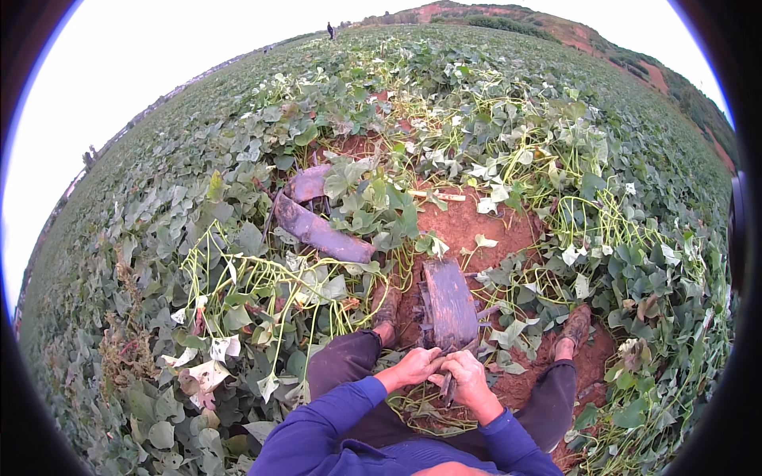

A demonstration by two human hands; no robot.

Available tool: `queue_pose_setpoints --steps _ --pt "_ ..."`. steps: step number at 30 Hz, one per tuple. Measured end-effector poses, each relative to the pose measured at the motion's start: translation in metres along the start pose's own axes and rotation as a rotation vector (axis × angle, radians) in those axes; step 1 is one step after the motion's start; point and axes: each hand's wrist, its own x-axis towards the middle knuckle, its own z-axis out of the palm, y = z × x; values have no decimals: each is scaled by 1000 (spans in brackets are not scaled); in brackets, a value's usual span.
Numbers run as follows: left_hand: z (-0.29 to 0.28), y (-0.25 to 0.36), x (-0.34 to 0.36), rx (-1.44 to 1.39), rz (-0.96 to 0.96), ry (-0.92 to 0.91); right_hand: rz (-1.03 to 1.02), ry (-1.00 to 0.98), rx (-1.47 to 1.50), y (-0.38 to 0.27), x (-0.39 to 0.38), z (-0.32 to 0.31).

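My left hand (421, 363) and my right hand (464, 373) are closed close together on a dark, narrow piece (449, 393) at the near end of a weathered, curved, dark slab (451, 301) with jagged strips along its sides. The slab lies between my legs over red soil and vines; what it is made of I cannot tell. Ahead to the left, a long dark curved slab (317, 230) and a shorter dark piece (305, 184) lie among the leaves.
Leafy vines (159, 278) cover the field around me, with red soil (468, 222) showing ahead. A pale stick (436, 195) lies on the soil. My shoes (577, 325) are planted either side. A distant person (330, 32) stands at the field's far side, below a hill (603, 55).
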Motion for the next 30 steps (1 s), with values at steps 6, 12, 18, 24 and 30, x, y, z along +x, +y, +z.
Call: queue_pose_setpoints --steps 6,12,18,24,30 --pt "-8 -2 2 62 24 19 -29 47 -1 2 3 2" --pt "-5 2 -1 55 4 24 14 27 -12 6 -2 6" --pt "-4 1 -1 24 5 42 26 28 4 2 0 3" --pt "-2 5 -3 19 1 57 32 10 16 1 1 3" --pt "-9 14 -1 48 -13 33 25 11 -5 5 -1 4"
